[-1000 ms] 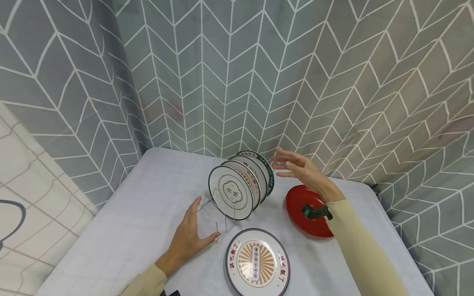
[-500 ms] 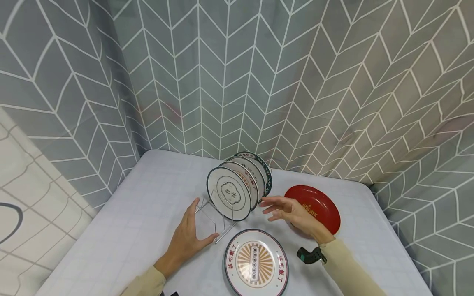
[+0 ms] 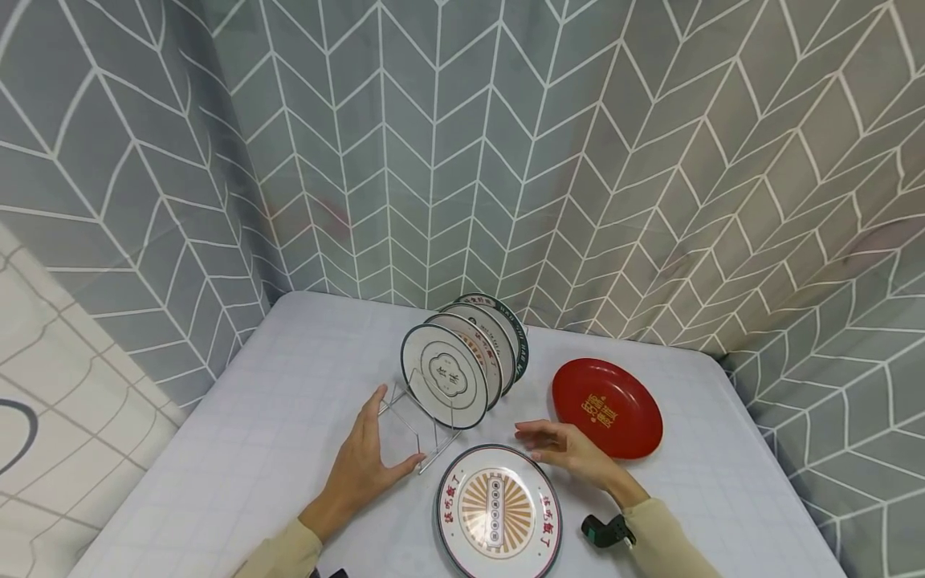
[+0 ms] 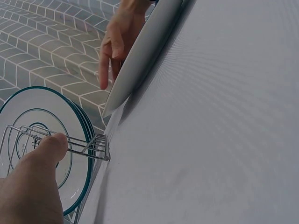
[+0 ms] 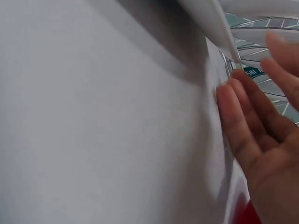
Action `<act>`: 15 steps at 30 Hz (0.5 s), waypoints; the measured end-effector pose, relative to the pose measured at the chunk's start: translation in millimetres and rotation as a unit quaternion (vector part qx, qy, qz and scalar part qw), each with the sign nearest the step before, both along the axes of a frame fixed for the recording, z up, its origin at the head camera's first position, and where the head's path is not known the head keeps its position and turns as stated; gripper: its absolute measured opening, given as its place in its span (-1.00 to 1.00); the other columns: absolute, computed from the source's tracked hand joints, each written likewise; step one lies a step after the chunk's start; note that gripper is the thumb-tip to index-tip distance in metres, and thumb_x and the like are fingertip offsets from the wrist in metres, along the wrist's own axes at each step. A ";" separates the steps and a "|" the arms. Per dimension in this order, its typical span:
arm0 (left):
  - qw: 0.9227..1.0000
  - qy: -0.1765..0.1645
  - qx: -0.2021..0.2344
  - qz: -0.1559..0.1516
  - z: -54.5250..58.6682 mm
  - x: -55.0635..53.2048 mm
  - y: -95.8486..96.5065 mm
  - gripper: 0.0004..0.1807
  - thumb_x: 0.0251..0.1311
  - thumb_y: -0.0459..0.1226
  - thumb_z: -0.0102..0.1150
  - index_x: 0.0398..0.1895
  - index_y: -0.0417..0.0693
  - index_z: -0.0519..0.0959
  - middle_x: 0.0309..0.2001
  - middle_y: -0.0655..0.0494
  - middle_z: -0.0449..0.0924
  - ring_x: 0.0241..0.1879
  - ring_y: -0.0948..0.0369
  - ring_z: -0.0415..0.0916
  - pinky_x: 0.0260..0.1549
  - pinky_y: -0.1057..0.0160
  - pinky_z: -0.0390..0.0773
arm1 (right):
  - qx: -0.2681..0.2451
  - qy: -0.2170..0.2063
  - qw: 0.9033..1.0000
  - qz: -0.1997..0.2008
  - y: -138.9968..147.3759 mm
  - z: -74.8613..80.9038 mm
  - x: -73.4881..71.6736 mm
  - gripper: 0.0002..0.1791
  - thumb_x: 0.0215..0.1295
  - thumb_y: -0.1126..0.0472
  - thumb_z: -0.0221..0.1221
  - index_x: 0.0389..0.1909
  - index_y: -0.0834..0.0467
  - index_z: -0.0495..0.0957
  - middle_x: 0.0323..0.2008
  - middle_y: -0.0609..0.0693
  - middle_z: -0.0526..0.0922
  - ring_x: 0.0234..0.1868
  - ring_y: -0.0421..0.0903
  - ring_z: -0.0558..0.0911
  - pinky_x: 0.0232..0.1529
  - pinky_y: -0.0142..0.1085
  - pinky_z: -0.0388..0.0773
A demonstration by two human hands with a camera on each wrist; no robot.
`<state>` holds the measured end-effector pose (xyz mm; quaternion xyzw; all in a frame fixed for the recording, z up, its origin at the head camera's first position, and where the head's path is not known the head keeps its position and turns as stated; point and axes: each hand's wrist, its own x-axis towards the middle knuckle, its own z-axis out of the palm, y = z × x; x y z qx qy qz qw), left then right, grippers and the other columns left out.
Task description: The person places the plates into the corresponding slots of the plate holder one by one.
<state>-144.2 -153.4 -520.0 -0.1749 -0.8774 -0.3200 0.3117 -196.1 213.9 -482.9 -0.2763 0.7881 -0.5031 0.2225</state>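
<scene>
Wire, thin and silvery, forms the one rack (image 4: 99, 145) we see near the middle of the desk (image 3: 289, 401), whose white covering looks smooth with a faint grid. Four leaning plates (image 3: 443, 379) stand in it, all round and glossy: we count the front one with a dark-rimmed white face and printed medallion, two pale ones behind it, and a rear one with a broad green band of lettering.

Our left hand (image 3: 359, 474) grips the rack at its near-left end, fingers and thumb set wide across it, the thumb on the wire. Our right hand (image 3: 568, 449) holds nothing; its fingers are lightly bent, with a narrow gap to the thumb, beside the upper right rim of the sunburst plate (image 3: 497, 514). We cannot tell whether they touch that rim. This round plate lies face up in front of the rack, glossy white with red characters and orange rays; we cannot tell whether another sits beneath.

One red plate (image 3: 634, 409), shiny and oval-looking with gold characters, lies beyond the right hand. Behind the desk we see a grey curtain (image 3: 433, 160), softly folded, patterned with white chevrons.
</scene>
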 end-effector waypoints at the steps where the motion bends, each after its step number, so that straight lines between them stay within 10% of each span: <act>1: 1.000 0.001 0.001 0.000 -0.3 -0.1 0.1 0.33 -0.23 0.15 0.54 0.49 -0.35 0.02 0.41 -0.27 0.23 0.35 -0.13 0.29 0.44 0.54 -0.05 | 0.006 0.006 1.000 -0.002 0.4 0.5 0.0 -0.47 0.35 0.25 0.18 0.31 0.27 0.39 0.15 0.27 0.55 0.05 -0.01 0.59 -0.01 -0.51 0.58; 6: 1.000 0.002 -0.002 0.003 0.3 -0.2 0.1 0.33 -0.24 0.15 0.54 0.48 -0.37 0.03 0.40 -0.28 0.24 0.35 -0.13 0.29 0.44 0.55 -0.07 | 0.067 -0.009 0.998 0.013 0.4 6.0 -0.6 -0.49 0.29 0.25 0.24 0.25 0.24 0.47 -0.18 0.14 0.60 -0.30 -0.22 0.51 -0.43 -0.49 0.52; 15: 1.000 -0.002 -0.005 0.004 2.4 0.7 0.2 0.32 -0.23 0.16 0.53 0.48 -0.37 0.03 0.41 -0.26 0.23 0.36 -0.12 0.28 0.44 0.53 -0.05 | 0.115 -0.019 0.993 0.034 -5.8 11.4 0.3 -0.66 0.29 0.26 0.25 0.08 0.20 0.59 -0.22 0.04 0.62 -0.27 -0.20 0.51 -0.28 -0.48 0.54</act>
